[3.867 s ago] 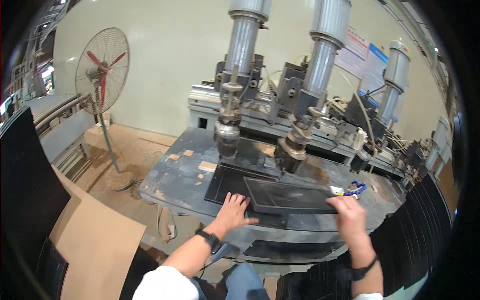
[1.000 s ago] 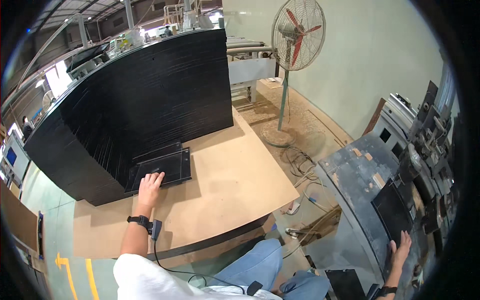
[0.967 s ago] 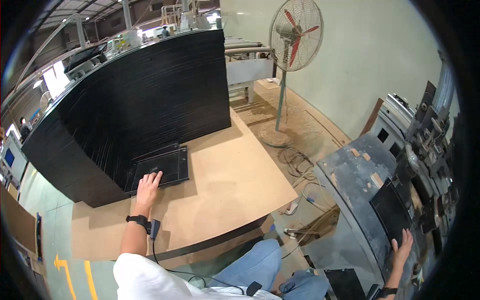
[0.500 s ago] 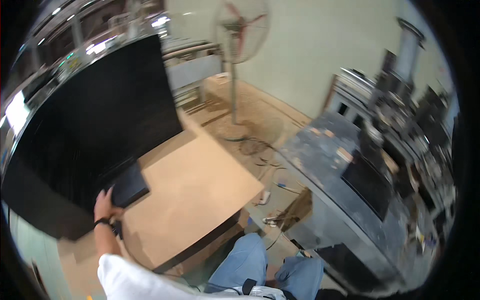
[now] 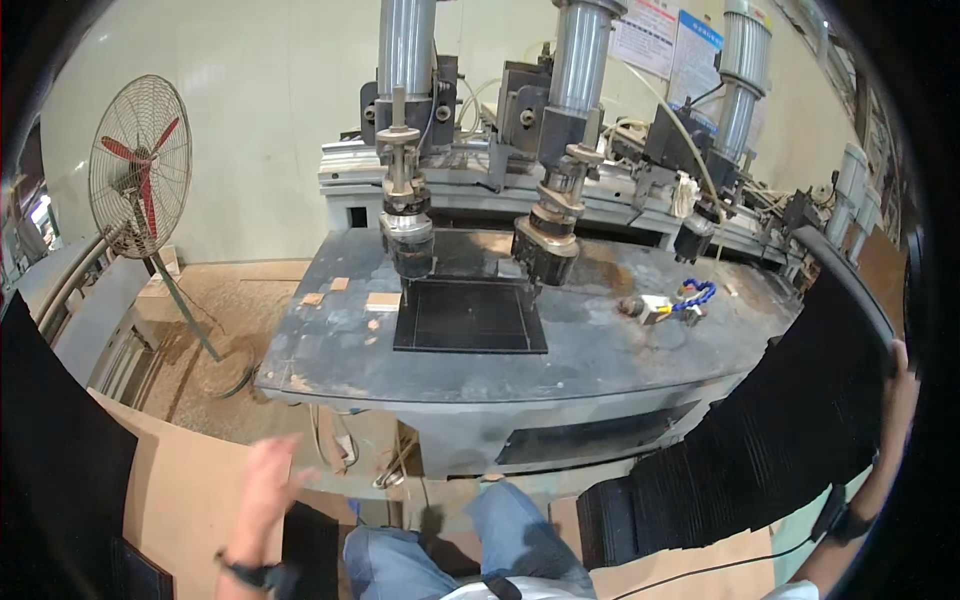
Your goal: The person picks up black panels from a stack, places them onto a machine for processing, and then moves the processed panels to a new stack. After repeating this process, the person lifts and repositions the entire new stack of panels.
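My left hand (image 5: 265,490), slightly blurred, is raised above a tan board (image 5: 190,470) at the lower left. Its fingers are apart and nothing is in them. At the far right, my right hand (image 5: 903,395) has its fingers closed around the edge of a black board (image 5: 845,270) on top of a long leaning row of black boards (image 5: 700,465). Ahead, a flat black panel (image 5: 470,318) lies on the grey machine table (image 5: 330,345), beneath two drill heads. A small black board stack (image 5: 145,575) shows at the lower left.
Motor-driven drill heads (image 5: 545,245) line the back of the machine. A blue coiled hose (image 5: 698,293) and small wood scraps (image 5: 383,301) are on its table. A stand fan (image 5: 142,170) is at the left. Tall black boards (image 5: 50,450) fill the left edge. A cable crosses near my right arm.
My view has swung right, bringing the machine to the middle. My left hand has come away from the small black stack. My right hand has come into view, holding the black board's edge.
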### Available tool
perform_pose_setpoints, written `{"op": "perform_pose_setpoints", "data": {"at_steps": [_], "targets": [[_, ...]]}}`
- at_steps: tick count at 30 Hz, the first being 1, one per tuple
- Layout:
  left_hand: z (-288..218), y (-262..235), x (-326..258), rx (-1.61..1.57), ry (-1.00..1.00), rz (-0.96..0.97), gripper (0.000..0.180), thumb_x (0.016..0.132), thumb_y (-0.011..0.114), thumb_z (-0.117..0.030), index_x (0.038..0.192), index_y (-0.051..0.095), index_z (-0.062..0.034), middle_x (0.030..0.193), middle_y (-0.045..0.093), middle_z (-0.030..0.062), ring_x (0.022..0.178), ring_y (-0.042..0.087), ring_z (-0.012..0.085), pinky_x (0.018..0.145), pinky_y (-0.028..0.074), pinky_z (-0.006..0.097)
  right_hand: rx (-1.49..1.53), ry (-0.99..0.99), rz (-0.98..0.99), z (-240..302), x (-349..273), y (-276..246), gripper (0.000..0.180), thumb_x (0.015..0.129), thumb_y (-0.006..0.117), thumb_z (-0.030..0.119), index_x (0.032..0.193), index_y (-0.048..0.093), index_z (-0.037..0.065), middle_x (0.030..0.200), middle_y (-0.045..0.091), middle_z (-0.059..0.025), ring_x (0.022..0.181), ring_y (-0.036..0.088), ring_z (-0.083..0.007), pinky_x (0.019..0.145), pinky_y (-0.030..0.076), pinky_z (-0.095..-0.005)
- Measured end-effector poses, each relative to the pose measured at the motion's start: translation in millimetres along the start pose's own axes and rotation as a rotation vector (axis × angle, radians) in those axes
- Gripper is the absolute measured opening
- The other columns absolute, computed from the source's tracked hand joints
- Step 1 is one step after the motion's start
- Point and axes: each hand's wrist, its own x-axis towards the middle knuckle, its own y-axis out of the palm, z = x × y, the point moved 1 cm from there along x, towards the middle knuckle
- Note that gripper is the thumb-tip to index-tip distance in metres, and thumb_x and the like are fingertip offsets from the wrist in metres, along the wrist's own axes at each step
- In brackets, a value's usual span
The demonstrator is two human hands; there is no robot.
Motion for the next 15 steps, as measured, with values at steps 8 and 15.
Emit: {"op": "perform_pose_setpoints", "data": {"at_steps": [8, 15], "targets": [[-115.4, 216.5, 201.4, 0.08, 0.1, 0.061, 0.078, 0.08, 0.056, -0.062, 0.13, 0.05, -0.0027, 0.132, 0.049, 0.0188, 0.129, 0.038, 0.0339, 0.108, 0.025, 0.053, 0.824, -0.649, -0.157, 263.7, -16.9, 24.2, 0.033, 0.066, 0.056, -0.009, 0.091, 0.067, 0.008, 0.09, 0.069, -0.0103, 0.087, 0.065, -0.0291, 0.079, 0.052, -0.0387], [-148.0, 152.4, 95.0, 0.122, 0.372, 0.027, 0.048, 0.068, 0.069, -0.019, 0.115, 0.059, -0.0116, 0.1, 0.051, 0.0088, 0.097, 0.05, 0.0272, 0.08, 0.046, 0.037, 0.964, -0.762, -0.004, 415.6, -76.6, 170.3, 0.048, 0.063, 0.068, 0.002, 0.109, 0.063, 0.016, 0.107, 0.065, -0.0035, 0.106, 0.059, -0.0243, 0.094, 0.044, -0.0456]]}}
